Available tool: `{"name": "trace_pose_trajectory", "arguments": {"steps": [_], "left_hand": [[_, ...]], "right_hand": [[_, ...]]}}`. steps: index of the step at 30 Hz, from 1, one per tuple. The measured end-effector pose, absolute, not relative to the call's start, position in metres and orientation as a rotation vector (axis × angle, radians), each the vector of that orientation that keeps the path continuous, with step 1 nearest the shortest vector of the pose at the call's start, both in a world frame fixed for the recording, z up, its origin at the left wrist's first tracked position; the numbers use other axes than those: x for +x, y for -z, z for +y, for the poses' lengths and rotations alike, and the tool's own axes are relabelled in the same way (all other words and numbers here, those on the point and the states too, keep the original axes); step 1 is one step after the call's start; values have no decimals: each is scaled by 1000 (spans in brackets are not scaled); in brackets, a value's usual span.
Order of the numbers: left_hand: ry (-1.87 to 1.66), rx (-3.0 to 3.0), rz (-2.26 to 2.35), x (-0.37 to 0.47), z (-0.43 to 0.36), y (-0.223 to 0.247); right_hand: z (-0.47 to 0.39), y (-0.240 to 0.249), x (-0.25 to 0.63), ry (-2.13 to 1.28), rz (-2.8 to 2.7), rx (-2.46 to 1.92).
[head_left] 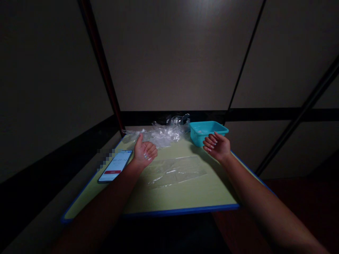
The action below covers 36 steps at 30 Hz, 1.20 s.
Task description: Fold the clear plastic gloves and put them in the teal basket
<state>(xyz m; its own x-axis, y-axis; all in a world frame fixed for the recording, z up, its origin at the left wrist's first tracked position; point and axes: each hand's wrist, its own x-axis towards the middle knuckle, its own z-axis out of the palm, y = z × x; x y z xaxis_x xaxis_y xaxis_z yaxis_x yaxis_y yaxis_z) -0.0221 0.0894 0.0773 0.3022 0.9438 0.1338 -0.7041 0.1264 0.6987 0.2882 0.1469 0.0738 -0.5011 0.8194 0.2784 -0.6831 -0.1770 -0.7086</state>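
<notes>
My left hand (145, 151) hovers over the left part of the table, thumb up and fingers curled in toward the palm, with nothing in it. My right hand (217, 146) is raised in front of the turquoise basin (196, 138), its fingers loosely bent and apart, holding nothing. Between and below the hands, a flat clear plastic bag (177, 171) lies on the table. Behind my left hand, a heap of crumpled clear plastic bags (165, 135) spreads along the far edge.
A phone (116, 165) with its screen lit lies at the table's left side, near my left forearm. The yellow-green table (180, 201) has a blue edge. Panelled walls (174, 56) stand close behind and to the left.
</notes>
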Motion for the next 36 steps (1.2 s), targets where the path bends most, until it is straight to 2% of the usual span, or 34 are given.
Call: {"name": "trace_pose_trajectory", "arguments": {"steps": [36], "left_hand": [[-1218,857,359,-23,89,-76]], "right_hand": [[147,-70,292,-1849,-974,-85]]}}
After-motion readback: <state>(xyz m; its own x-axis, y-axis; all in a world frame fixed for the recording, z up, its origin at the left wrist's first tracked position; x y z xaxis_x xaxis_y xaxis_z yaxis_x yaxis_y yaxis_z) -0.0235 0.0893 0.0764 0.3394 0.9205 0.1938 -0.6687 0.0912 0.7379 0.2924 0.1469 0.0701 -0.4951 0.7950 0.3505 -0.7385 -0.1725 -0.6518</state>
